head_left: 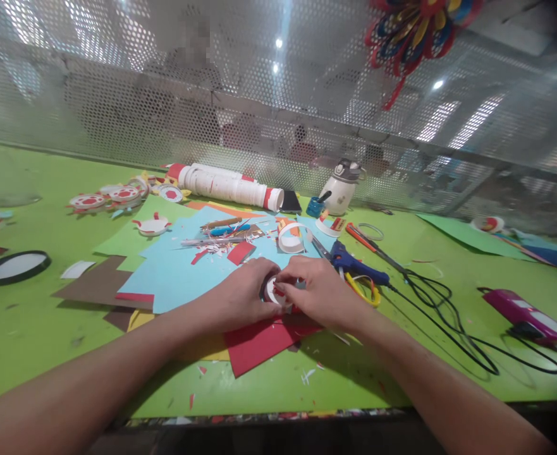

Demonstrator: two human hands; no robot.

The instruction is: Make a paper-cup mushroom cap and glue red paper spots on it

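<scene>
My left hand (243, 292) is closed around the side of a small round white paper piece (271, 292) with a dark rim. Over its face, my right hand (320, 292) pinches a tiny red bit, which looks like cut paper and is partly hidden by my fingers. Beneath both hands lie a red sheet (254, 352) and a light blue sheet (164, 278). Just right of my right hand rests a blue glue gun (358, 264), with yellow-handled scissors (372, 296) partly under it. Ahead, a white paper ring (291, 240) stands near paper scraps (214, 249) and pens (231, 229).
Stacked white paper cups (226, 184) lie at the back beside a white bottle (339, 189). Decorated paper discs (125, 194) sit at the left, near a black-rimmed round object (17, 266). Black cables (442, 309) and a purple device (527, 314) occupy the right. A perforated screen (259, 107) stands behind.
</scene>
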